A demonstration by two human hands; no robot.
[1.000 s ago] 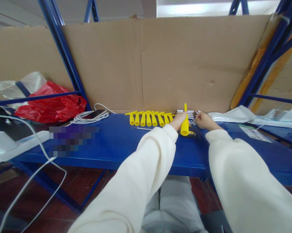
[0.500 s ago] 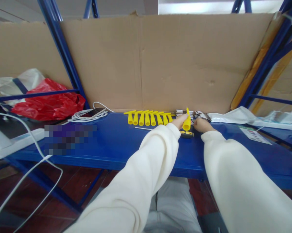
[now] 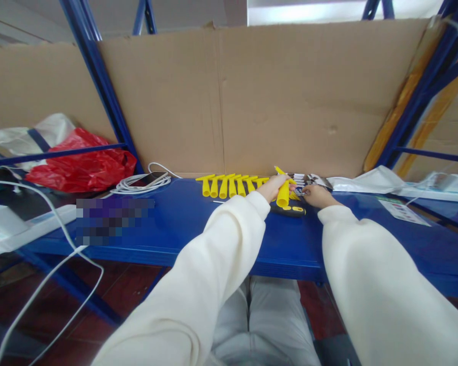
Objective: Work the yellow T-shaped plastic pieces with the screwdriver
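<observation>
My left hand [image 3: 272, 189] is closed around a yellow T-shaped plastic handle [image 3: 283, 195], its hollow round end tilted toward me. Beside it, my right hand [image 3: 317, 196] has its fingertips pinched together at a small cluster of shiny metal pieces [image 3: 299, 192]; whatever is between them is too small to make out. Several more yellow T-shaped handles [image 3: 223, 188] stand in a row to the left. Below my hands lies a screwdriver [image 3: 293, 210] with a black and yellow grip, its shaft partly hidden by my left arm.
The blue table [image 3: 168, 218] backs onto a cardboard panel [image 3: 289, 101]. Behind my right hand are flat dark-and-white pieces [image 3: 317, 180] and a white plastic bag [image 3: 362, 182]. A printed sheet [image 3: 404, 211] lies right. Coiled white cable [image 3: 139, 185] and a red bag [image 3: 84, 161] are left.
My left hand has shifted left with the yellow handle, which now leans over more. My right hand stays at about the same place, its fingertips now at the small metal pieces.
</observation>
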